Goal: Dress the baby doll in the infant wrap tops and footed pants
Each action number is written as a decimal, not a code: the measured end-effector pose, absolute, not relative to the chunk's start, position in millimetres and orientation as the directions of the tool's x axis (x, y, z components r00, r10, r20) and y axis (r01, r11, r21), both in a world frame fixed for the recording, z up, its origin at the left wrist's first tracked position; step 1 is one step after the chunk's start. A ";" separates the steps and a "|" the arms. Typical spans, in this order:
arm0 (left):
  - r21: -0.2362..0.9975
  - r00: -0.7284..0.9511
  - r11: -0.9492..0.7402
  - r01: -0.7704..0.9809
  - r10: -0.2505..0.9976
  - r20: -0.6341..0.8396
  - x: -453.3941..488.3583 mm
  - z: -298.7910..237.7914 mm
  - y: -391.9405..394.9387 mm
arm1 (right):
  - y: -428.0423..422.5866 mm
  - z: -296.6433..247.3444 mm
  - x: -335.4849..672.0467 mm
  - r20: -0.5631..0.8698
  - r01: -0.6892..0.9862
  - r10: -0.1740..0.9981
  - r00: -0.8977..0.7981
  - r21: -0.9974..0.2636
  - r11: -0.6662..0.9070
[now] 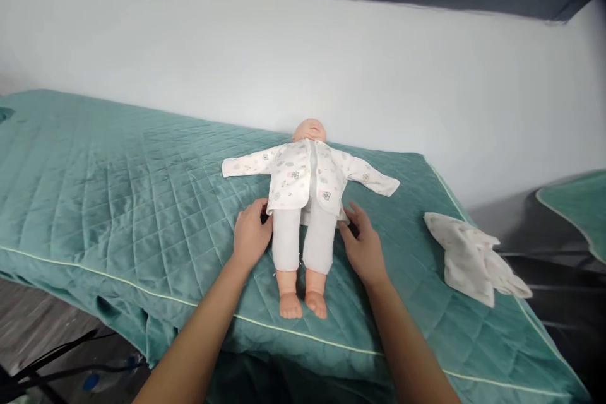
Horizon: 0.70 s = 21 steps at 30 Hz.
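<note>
A baby doll [310, 129] lies on its back on a green quilted bed cover, feet toward me. It wears an open-fronted white printed jacket [288, 180], with both sleeves spread out sideways. White cloth [286, 240] covers its legs down to the shins; its feet [290, 306] are bare. My left hand [252, 235] is at the jacket's lower left corner, thumb and fingers closed at the hem. On the other side, my right hand [364, 246] pinches the jacket's lower right edge beside the doll's hip. Some fingertips are hidden by the cloth.
A crumpled white printed garment [468, 255] lies to the right on the green quilted cover [156, 202]. Behind the bed stands a white wall [189, 44]. Another green cloth-covered item [577, 208] is at far right. Dark metal legs [57, 353] stand at lower left.
</note>
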State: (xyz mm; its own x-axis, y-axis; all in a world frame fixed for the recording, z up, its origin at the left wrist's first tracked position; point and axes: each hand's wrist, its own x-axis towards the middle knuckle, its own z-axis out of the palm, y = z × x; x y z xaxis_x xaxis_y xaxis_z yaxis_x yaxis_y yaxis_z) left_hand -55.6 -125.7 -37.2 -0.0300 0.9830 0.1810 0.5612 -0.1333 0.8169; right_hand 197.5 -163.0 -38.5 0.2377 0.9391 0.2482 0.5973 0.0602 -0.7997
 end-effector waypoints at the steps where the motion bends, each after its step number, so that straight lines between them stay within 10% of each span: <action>1: 0.799 -0.036 -0.125 0.588 0.983 0.180 -55.0 -36.7 -124.9 | -164.5 -39.4 196.2 0.271 0.622 0.936 0.225 -0.779 0.076; 10: 0.830 -0.057 -0.167 0.532 0.971 0.232 -58.7 -35.3 -133.0 | -163.7 -32.1 190.2 0.559 0.771 0.820 0.126 -0.575 0.274; 21: 0.807 -0.004 -0.337 0.486 0.922 0.387 -56.9 -38.9 -127.6 | -138.2 -13.4 169.4 0.625 0.606 0.747 0.226 -0.691 0.395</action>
State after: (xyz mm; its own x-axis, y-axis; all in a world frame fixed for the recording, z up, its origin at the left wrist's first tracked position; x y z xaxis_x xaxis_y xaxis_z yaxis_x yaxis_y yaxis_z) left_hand -56.9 -127.6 -38.9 -0.0037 0.9220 0.3871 0.4857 -0.3367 0.8067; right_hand 169.4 -138.2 -13.4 0.2265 0.7468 0.6253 0.6055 0.3949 -0.6909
